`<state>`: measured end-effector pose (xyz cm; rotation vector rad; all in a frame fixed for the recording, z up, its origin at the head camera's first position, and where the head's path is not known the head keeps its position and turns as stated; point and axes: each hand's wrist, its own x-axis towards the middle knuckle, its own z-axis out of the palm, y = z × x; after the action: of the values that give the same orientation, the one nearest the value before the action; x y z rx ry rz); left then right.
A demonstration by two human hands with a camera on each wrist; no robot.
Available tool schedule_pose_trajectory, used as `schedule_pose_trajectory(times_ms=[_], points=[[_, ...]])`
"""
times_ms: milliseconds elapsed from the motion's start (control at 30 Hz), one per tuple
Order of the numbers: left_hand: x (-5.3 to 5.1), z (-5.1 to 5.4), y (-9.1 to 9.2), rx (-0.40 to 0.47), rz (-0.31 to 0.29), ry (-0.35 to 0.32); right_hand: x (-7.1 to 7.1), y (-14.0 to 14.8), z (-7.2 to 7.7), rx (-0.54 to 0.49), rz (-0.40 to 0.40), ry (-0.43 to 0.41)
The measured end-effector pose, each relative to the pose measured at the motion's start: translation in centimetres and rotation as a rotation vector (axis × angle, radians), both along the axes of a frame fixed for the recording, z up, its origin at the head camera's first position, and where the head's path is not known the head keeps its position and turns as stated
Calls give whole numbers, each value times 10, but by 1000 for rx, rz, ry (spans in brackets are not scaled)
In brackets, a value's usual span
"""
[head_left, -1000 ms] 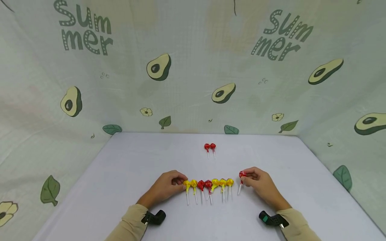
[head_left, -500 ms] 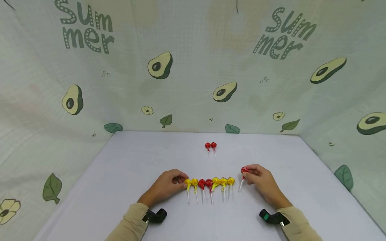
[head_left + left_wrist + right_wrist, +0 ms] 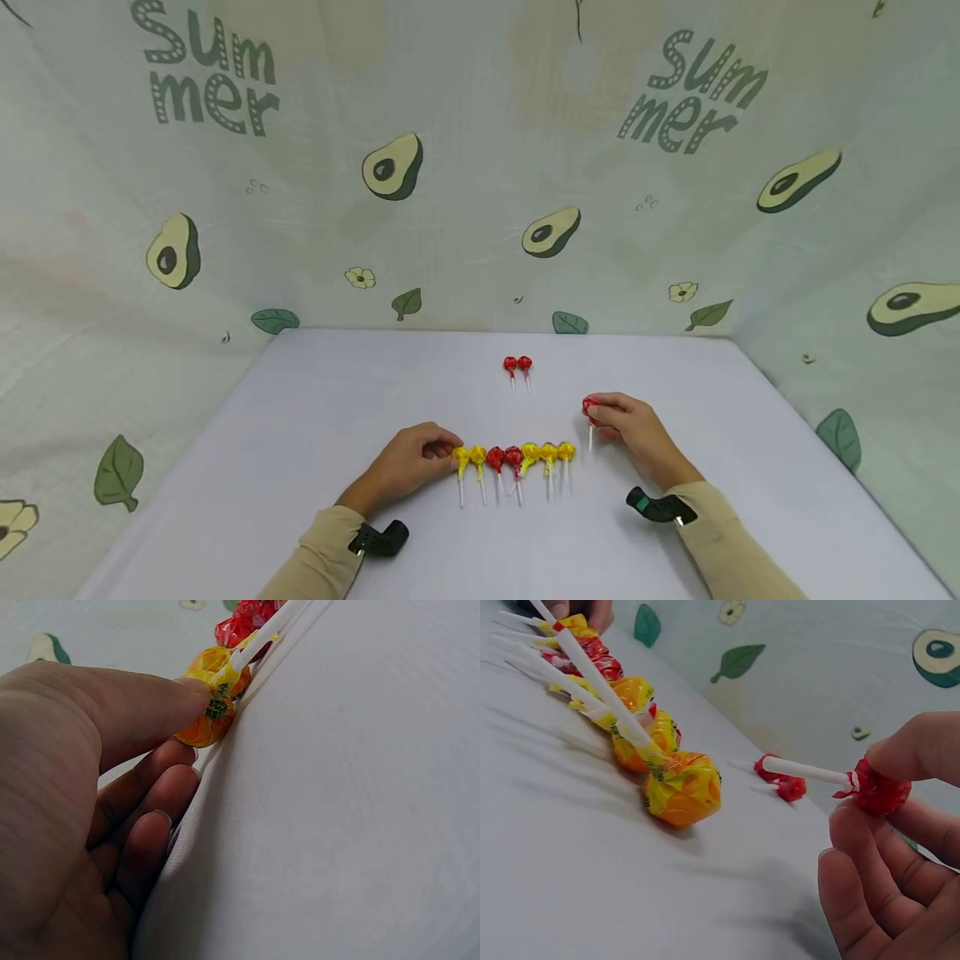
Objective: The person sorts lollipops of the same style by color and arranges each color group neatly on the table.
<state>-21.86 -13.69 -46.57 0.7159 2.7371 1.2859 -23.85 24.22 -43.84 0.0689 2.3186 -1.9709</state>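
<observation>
A row of yellow and red wrapped lollipops lies across the white table, sticks toward me. At its left end my left hand (image 3: 412, 460) pinches the head of a yellow lollipop (image 3: 206, 724) between thumb and fingers. Two red lollipops (image 3: 503, 457) sit side by side within the row, with yellow ones on either side. My right hand (image 3: 634, 433) holds another red lollipop (image 3: 885, 791) by its head, its white stick free. That one is behind and to the right of the row's last yellow lollipop (image 3: 682, 791), apart from it.
Two more red lollipops (image 3: 517, 363) lie together farther back on the white table (image 3: 360, 375). A cloth with avocado prints (image 3: 551, 232) hangs behind and at both sides. Each wrist wears a black camera band (image 3: 660, 506).
My right hand has carried its red lollipop farther back and slightly left, and its stick now points more straight toward me. My left hand stays at the row's left end.
</observation>
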Motion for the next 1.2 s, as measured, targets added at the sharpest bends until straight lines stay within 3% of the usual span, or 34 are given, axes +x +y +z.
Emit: schedule_pose_trajectory(times_ms=[233,600,900,1200], points=[[1,1,-2,-8,-4,-17,-20,-8,1,15,41,-15],[1,1,-1,0,-11,5,-49,-25,1,-53,74,-59],[0,4,0,6,-17,8,-62,-34,2,-91,46,-61],[0,0,-1,1,-4,5,-80,-37,-4,-110,-1,-56]])
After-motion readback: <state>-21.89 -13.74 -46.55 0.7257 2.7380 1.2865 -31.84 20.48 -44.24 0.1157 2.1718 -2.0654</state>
